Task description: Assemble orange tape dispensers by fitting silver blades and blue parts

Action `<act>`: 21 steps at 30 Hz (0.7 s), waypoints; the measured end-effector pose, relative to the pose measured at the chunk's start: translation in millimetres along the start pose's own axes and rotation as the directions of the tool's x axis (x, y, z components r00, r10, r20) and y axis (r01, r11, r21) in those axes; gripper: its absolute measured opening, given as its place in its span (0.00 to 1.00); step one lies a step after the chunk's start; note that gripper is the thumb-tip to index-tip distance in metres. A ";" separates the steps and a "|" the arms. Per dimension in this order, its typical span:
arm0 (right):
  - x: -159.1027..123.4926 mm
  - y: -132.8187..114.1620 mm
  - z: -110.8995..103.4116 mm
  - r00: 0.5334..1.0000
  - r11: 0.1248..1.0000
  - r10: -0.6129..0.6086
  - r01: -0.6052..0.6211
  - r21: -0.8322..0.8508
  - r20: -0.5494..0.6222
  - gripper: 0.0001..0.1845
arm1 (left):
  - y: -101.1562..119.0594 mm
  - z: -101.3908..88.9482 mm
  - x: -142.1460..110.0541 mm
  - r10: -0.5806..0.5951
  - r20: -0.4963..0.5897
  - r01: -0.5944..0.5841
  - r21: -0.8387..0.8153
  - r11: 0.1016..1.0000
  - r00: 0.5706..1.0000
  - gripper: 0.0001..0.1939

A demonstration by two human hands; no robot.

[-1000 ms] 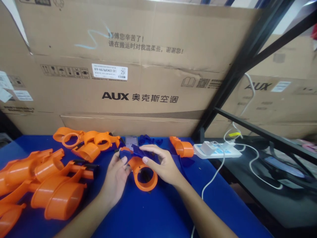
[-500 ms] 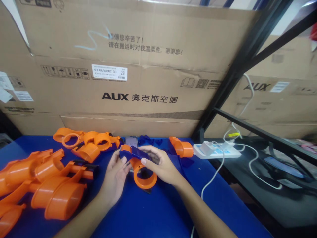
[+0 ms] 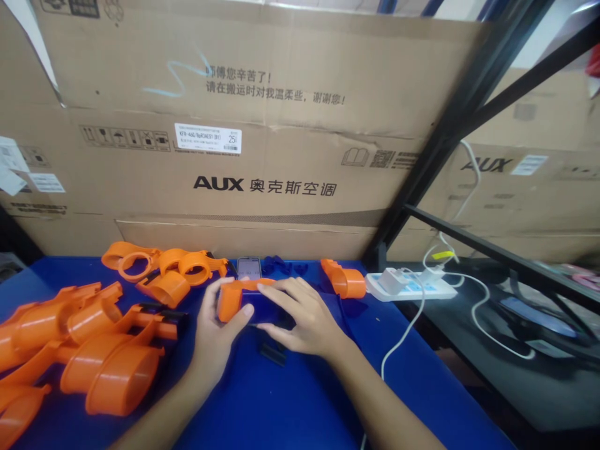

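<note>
An orange plastic tape dispenser [image 3: 229, 303] with a dark blue part [image 3: 268, 307] on it is held up over the front middle of the table. My left hand [image 3: 213, 337] is closed around its left end, thumb on the near face. On the other end, my right hand [image 3: 312, 322] grips with the thumb below and fingers along the top. The dispenser's round ring is hidden from this side. Just below the hands, a small black piece [image 3: 272, 354] lies on the blue tabletop [image 3: 281, 406].
Several orange tape dispensers [image 3: 112, 375] are heaped at the left, more [image 3: 169, 287] behind them. One dispenser [image 3: 349, 283] lies at the right, beside a white power strip [image 3: 412, 286] with cables. A phone [image 3: 248, 267] and small blue parts [image 3: 281, 265] lie at the back.
The dispenser has been turned in my hands: its orange ring hung toward me before and now is out of sight. The black piece on the table shows more.
</note>
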State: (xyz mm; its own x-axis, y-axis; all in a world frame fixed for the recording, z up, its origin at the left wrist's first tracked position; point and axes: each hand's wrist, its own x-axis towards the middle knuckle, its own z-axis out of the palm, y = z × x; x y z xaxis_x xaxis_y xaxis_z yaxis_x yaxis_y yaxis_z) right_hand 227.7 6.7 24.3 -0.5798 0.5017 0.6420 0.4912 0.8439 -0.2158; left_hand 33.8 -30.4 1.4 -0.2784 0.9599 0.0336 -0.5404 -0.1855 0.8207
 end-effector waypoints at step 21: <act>0.4 2.1 4.6 0.988 0.990 -0.124 0.116 -0.085 -0.096 0.32 | -10.2 -16.4 10.2 0.083 0.108 -0.093 0.084 0.992 0.991 0.27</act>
State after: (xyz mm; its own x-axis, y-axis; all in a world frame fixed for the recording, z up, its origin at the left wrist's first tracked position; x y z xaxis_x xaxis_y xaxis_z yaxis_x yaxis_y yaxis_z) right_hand 225.5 9.5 20.8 -0.5713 0.3728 0.7312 0.4739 0.8772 -0.0770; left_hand 23.4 -22.1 -16.0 -0.2353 0.9581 0.1633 -0.4434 -0.2553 0.8592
